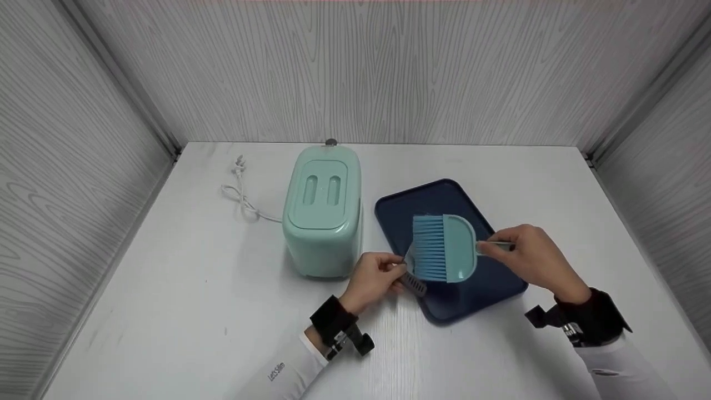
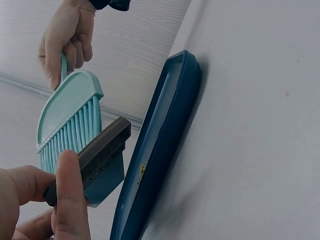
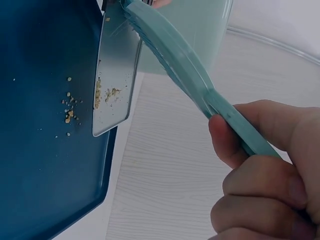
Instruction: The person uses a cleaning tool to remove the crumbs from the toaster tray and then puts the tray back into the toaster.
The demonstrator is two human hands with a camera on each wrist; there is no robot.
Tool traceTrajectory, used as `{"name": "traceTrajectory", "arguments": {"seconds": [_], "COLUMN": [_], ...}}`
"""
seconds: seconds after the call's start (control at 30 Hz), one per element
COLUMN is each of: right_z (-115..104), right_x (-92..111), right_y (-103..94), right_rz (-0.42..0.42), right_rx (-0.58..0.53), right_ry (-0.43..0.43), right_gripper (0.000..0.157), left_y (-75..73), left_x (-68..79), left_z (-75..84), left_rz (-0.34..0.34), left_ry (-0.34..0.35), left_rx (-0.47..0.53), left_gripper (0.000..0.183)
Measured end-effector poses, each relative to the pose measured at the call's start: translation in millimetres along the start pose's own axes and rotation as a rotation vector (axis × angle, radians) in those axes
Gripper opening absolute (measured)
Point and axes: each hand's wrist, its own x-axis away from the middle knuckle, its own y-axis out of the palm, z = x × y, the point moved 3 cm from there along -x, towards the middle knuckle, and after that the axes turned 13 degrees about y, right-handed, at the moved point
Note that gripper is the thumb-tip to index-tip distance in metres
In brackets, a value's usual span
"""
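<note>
My left hand (image 1: 373,278) pinches a metal scraper (image 3: 114,70) by its dark grey slotted handle (image 1: 414,284), over the near left edge of a navy tray (image 1: 450,308). In my right hand (image 1: 530,258) is the handle of a mint brush (image 1: 460,250), its blue bristles (image 1: 429,250) towards the left hand. The bristles overlap the scraper's blade in the head view and hide much of it. Yellowish crumbs (image 3: 112,94) lie on the blade in the right wrist view. More crumbs (image 3: 70,114) are scattered on the tray floor beside it.
A mint-green toaster-like appliance (image 1: 322,222) with two slot-shaped recesses on top stands left of the tray. Its white cord and plug (image 1: 241,194) lie on the white table (image 1: 166,311). Wood-grain panels (image 1: 389,72) close in the back and both sides.
</note>
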Motion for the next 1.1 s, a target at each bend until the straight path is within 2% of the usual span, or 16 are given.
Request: {"name": "traceTrajectory", "arguments": {"seconds": [0.43,0.63,1.1], "right_z": [9.5,11.4,18.9], "right_x": [-0.1,-2.4,-9.3], "right_y": [-3.8,-6.9,-11.2], "right_rz": [-0.001,0.028,0.083], "right_rx": [0.019,0.050,0.092], "right_ry": [0.027,0.007,0.027], "right_gripper": [0.024,0.023,0.024], "left_y": [0.3,0.1,-0.1], "left_x": [1.5,1.4,1.5], "left_z": [-0.1,-0.9,-1.5], "left_rz": [-0.002,-0.013,-0.022], "left_ry": [-0.004,-0.002,0.004], "left_rx": [0.006,0.005,0.018], "left_gripper": [0.029,0.029,0.027]}}
